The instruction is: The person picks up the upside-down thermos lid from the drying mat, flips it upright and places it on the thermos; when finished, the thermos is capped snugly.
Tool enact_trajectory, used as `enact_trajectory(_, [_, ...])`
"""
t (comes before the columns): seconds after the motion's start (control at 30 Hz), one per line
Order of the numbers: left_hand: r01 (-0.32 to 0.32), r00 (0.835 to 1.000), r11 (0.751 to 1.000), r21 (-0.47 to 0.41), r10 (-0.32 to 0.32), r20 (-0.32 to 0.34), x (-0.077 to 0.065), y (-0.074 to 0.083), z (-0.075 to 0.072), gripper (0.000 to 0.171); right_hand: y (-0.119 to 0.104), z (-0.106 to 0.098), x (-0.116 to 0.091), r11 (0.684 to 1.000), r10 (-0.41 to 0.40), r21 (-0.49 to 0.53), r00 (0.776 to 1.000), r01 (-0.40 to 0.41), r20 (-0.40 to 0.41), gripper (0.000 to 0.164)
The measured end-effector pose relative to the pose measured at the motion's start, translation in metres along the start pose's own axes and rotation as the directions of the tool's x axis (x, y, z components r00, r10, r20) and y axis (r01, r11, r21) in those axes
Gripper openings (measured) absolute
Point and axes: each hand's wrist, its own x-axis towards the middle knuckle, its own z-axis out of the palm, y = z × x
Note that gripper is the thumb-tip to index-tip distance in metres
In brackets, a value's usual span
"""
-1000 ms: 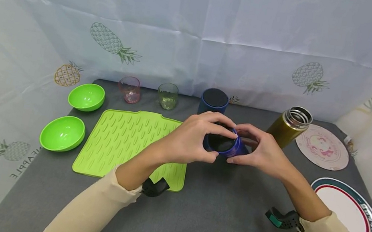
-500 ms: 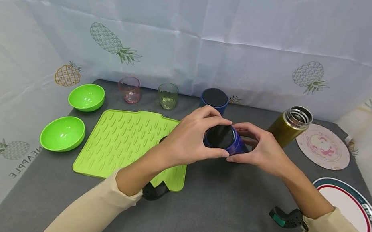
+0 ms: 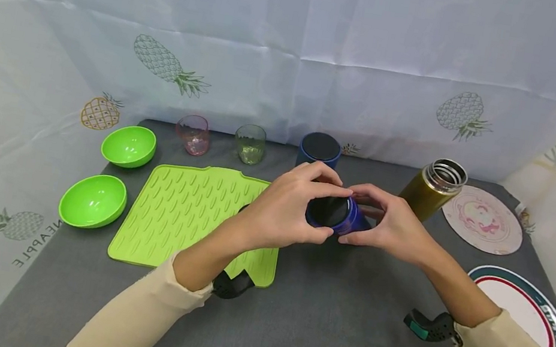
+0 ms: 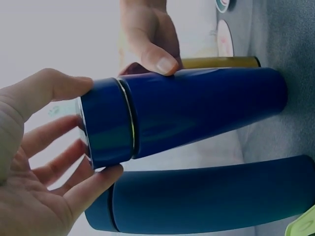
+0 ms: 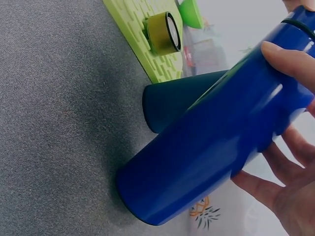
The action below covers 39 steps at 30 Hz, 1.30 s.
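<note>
A glossy blue thermos bottle (image 4: 206, 108) leans over the grey table, its base down near the surface. My right hand (image 3: 397, 226) grips its body, thumb on one side and fingers on the other. My left hand (image 3: 283, 208) holds the bottle's lid (image 4: 106, 123) between thumb and fingertips. In the left wrist view a dark seam parts the lid from the body. Just behind stands a dark blue thermos (image 3: 320, 151) with its lid on. To the right is a gold thermos (image 3: 424, 194) with an uncovered steel mouth.
A gold lid (image 5: 165, 33) sits on the green drying mat (image 3: 185, 207), mostly hidden behind my left hand in the head view. Two green bowls (image 3: 93, 202) stand at left. A pink glass (image 3: 195, 136) and green glass (image 3: 250, 145) are behind. Two plates (image 3: 483, 221) lie at right.
My left thumb and fingers have shifted round the lid's rim, the thumb first rightward, then back left. My right hand stays on the bottle's body, almost still.
</note>
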Motion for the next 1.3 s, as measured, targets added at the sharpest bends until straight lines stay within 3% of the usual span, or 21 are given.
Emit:
enact_trajectory(0.67, [-0.098, 0.992, 0.994, -0.052, 0.102, 0.079, -0.001, -0.007, -0.003, 0.051, 0.002, 0.003, -0.001, 1.000, -0.008, 0.029, 1.000, 0.008, -0.008, 0.070])
enact_trajectory(0.77, [-0.071, 0.995, 0.996, -0.060, 0.075, 0.062, -0.002, -0.006, -0.002, 0.050, 0.001, 0.003, -0.001, 1.000, -0.008, 0.025, 1.000, 0.008, -0.005, 0.070])
enact_trajectory(0.9, [0.013, 1.000, 0.999, -0.044, -0.013, -0.001, -0.005, -0.002, 0.001, 0.049, 0.001, 0.001, -0.001, 1.000, 0.001, 0.010, 1.000, -0.001, -0.001, 0.071])
enact_trajectory(1.07, [0.114, 0.989, 0.992, -0.057, -0.118, -0.084, -0.006, 0.003, 0.007, 0.054, 0.001, 0.001, -0.001, 1.000, 0.018, 0.026, 1.000, -0.017, -0.015, 0.070])
enact_trajectory(1.3, [0.130, 0.985, 0.989, -0.068, -0.137, -0.106, -0.002, 0.006, 0.008, 0.055, 0.001, 0.000, 0.000, 1.000, 0.019, 0.018, 1.000, -0.019, -0.005, 0.071])
